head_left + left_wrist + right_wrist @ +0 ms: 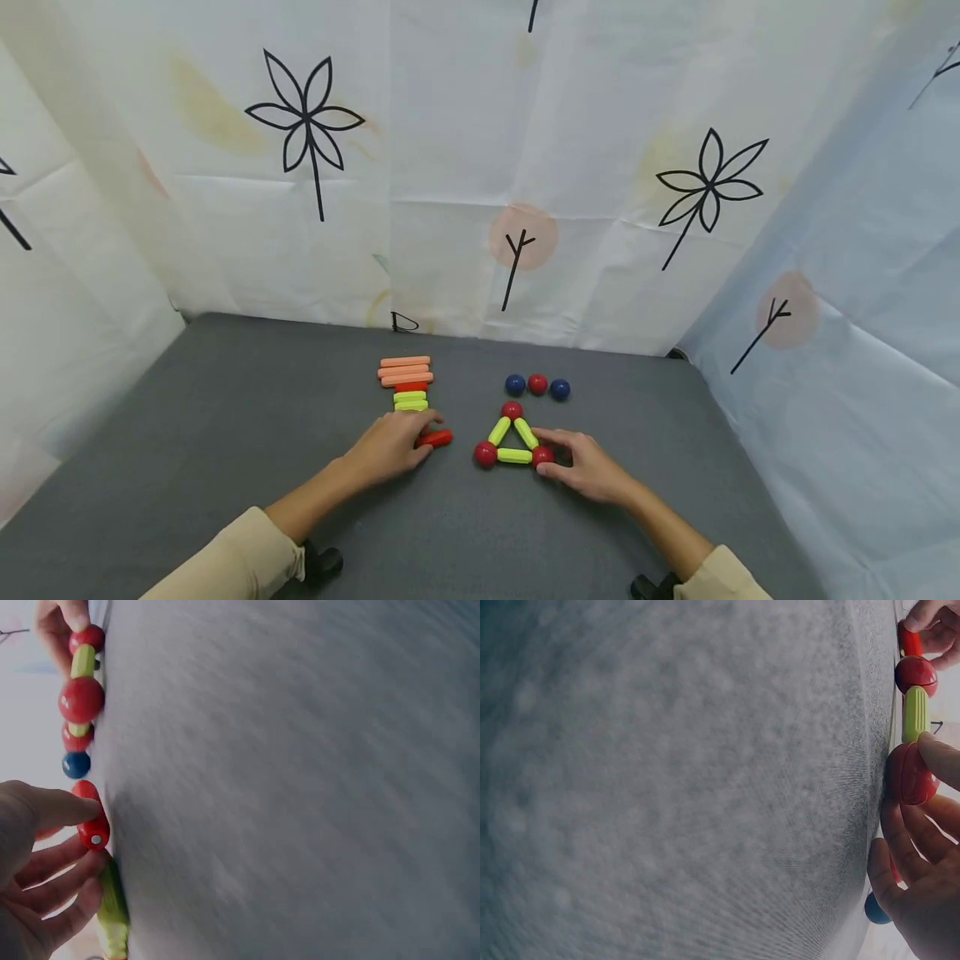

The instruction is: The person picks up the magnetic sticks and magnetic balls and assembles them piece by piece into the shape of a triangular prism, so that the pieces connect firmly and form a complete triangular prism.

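My left hand [392, 443] pinches a short red magnetic rod [438, 437] between thumb and fingers; in the left wrist view the rod [93, 817] shows a small silvery disc at its near end. On the table a triangle joins yellow-green rods [514, 456] with a red ball at each corner. The right hand [592, 471] grips the right corner's red ball [542, 455], thumb at the near side and fingers at the far side. The left corner's red ball [485, 454] and the top red ball [512, 410] are untouched.
Behind the triangle lie two blue balls [515, 384] with a red ball [537, 384] between them. Orange rods [405, 372], another red rod [411, 387] and yellow-green rods [410, 397] form a column beyond my left hand. Patterned cloth [450, 167] surrounds the grey table [262, 400].
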`<state>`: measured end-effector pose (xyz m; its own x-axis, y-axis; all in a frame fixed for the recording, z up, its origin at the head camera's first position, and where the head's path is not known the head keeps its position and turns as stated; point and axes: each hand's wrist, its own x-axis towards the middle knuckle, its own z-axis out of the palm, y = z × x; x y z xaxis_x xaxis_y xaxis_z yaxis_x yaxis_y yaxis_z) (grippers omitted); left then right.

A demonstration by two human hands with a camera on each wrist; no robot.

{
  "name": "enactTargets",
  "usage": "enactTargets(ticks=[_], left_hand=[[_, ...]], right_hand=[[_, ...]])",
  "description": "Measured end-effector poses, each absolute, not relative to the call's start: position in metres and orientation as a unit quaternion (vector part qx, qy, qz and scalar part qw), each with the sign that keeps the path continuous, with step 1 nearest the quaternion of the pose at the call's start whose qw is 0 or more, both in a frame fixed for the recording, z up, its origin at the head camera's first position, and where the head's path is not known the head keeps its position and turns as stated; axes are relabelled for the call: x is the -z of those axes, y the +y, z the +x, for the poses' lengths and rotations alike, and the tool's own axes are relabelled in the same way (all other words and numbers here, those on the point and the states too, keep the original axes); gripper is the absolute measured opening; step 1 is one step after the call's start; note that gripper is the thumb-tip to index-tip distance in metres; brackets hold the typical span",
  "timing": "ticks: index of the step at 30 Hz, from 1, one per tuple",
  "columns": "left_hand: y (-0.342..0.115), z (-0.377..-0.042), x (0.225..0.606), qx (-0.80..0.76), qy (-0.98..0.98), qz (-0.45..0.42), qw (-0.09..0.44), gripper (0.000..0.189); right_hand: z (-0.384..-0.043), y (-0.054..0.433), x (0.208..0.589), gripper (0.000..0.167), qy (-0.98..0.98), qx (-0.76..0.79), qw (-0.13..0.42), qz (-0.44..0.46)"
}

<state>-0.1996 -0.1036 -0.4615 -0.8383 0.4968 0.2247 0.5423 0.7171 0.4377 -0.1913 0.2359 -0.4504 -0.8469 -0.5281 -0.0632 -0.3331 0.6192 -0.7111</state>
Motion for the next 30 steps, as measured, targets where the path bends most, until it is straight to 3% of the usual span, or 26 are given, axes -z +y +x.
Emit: enactTargets(ticks=[8,21,30], left_hand=[[-0.067,-0.216,0.452,0.435,-0.861,-0.261,-0.028,0.036],[-0.008,-0.251,0.455,0.533,-0.804,-0.262,-0.018,0.03],[-0.005,-0.258,0.463,0.523,-0.809,-0.269,-0.027,0.033]], right_hand=[[-0.192,0.237,0.451,0.056,0.889,0.359,0.124,-0.257],[-0.19,0.237,0.452,0.054,0.885,0.359,0.111,-0.276],[-0.19,0.235,0.451,0.054,0.887,0.358,0.116,-0.268]])
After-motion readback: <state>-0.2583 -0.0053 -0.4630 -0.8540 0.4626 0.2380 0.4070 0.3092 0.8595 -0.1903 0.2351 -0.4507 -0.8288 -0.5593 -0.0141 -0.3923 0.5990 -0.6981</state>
